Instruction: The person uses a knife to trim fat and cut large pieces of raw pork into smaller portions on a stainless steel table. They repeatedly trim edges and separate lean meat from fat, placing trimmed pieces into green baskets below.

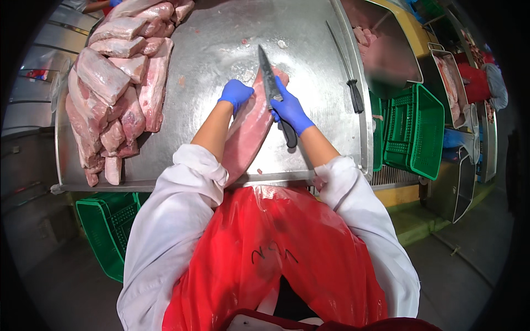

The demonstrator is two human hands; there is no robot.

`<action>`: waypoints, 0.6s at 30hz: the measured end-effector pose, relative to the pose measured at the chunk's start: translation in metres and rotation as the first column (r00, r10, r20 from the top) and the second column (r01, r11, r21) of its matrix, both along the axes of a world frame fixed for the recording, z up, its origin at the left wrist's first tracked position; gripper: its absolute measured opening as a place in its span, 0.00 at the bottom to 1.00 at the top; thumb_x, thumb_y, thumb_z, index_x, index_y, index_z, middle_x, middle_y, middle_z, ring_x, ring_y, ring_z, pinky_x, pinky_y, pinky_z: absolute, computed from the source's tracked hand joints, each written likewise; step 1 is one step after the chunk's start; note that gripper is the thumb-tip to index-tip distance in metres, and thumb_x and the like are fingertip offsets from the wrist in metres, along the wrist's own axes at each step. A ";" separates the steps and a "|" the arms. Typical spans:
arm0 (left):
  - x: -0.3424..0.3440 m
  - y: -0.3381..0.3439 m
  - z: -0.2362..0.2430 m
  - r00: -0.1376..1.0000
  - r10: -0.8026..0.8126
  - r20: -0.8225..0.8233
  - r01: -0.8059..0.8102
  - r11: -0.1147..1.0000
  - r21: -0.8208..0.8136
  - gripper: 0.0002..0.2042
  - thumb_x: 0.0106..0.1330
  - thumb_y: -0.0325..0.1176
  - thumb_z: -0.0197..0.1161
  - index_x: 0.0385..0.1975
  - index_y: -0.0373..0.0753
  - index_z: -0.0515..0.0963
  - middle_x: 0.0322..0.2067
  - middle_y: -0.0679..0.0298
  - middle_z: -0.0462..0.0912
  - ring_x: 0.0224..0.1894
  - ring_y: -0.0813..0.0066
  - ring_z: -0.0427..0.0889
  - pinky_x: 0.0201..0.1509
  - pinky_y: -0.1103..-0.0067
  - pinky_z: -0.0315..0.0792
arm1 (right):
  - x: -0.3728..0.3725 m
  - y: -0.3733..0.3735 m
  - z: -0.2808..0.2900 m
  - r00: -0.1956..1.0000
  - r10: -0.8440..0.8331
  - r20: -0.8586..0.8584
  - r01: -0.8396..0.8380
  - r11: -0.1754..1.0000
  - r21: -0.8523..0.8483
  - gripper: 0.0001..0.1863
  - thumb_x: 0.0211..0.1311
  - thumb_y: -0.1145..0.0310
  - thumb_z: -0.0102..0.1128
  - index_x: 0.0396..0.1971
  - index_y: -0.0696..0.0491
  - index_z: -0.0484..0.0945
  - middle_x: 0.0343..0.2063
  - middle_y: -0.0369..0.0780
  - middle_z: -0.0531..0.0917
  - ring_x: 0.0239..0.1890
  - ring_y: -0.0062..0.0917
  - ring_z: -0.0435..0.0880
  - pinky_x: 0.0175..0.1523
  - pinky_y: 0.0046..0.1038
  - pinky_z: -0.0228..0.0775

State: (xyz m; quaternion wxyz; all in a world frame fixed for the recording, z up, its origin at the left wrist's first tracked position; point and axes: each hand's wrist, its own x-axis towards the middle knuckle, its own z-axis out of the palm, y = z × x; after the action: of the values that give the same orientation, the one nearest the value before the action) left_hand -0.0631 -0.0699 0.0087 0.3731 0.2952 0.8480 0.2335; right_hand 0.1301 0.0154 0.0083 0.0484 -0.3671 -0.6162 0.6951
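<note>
A long pale-pink piece of meat [243, 144] lies lengthwise on the steel table [204, 36], reaching its near edge. My left hand [236, 95] in a blue glove is closed on the meat's left side. My blue-gloved right hand [289, 112] grips a large knife [265, 73] over the meat's upper part, the blade pointing away from me and the black handle's end showing below my fingers. To the left, a big pile of raw meat slabs [105, 74] covers that side of the table. A thin rod with a black handle [354, 95] lies at the right.
Green crates [411, 132] stand right of the table, another [107, 229] below left. Meat-filled bins [381, 49] and trays [450, 83] are at right. A person in red [472, 83] stands far right; another's gloved hand [114, 3] shows top left.
</note>
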 end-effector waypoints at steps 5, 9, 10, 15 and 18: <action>0.000 -0.003 -0.008 0.999 -0.035 -0.034 0.039 0.993 0.115 0.09 0.55 0.31 0.67 0.26 0.29 0.84 0.26 0.54 0.86 0.28 0.69 0.82 0.36 0.72 0.75 | -0.019 0.018 0.006 0.950 0.299 0.094 -0.298 0.954 -0.026 0.43 0.64 0.73 0.55 0.78 0.37 0.51 0.25 0.39 0.82 0.20 0.20 0.80 0.29 0.24 0.75; -0.002 -0.010 -0.009 0.999 0.047 0.022 -0.049 0.993 0.106 0.09 0.57 0.30 0.65 0.30 0.30 0.84 0.26 0.56 0.86 0.28 0.71 0.82 0.34 0.73 0.74 | 0.040 0.001 0.035 0.847 0.475 0.240 -0.514 0.846 0.140 0.42 0.63 0.74 0.47 0.78 0.37 0.49 0.25 0.39 0.82 0.20 0.23 0.79 0.27 0.29 0.75; 0.001 -0.011 -0.001 0.994 0.092 0.058 -0.100 0.983 0.152 0.09 0.57 0.30 0.65 0.30 0.30 0.83 0.26 0.56 0.85 0.28 0.72 0.81 0.34 0.73 0.74 | 0.037 0.003 0.037 0.851 0.474 0.228 -0.507 0.854 0.118 0.42 0.64 0.73 0.47 0.78 0.37 0.48 0.24 0.39 0.81 0.20 0.24 0.79 0.26 0.29 0.75; 0.000 -0.014 0.006 0.998 0.049 0.030 -0.054 0.971 0.232 0.08 0.59 0.31 0.63 0.29 0.31 0.83 0.26 0.58 0.84 0.28 0.76 0.80 0.35 0.76 0.74 | -0.006 0.001 0.039 0.872 0.440 0.216 -0.462 0.885 0.063 0.43 0.64 0.72 0.48 0.78 0.35 0.46 0.24 0.41 0.81 0.20 0.26 0.80 0.27 0.29 0.77; -0.015 -0.018 -0.005 0.981 0.076 0.177 -0.120 0.959 0.255 0.08 0.60 0.31 0.62 0.30 0.32 0.83 0.27 0.60 0.84 0.29 0.77 0.80 0.36 0.77 0.74 | 0.040 -0.011 0.025 0.834 0.510 0.210 -0.550 0.794 0.259 0.43 0.64 0.71 0.48 0.78 0.37 0.46 0.24 0.44 0.81 0.20 0.29 0.81 0.27 0.30 0.78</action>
State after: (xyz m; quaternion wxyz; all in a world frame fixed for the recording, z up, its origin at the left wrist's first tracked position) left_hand -0.0785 -0.0883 0.0035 0.3876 0.2793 0.7889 0.3866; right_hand 0.1702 0.0046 0.0335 -0.1318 -0.2113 -0.7969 0.5504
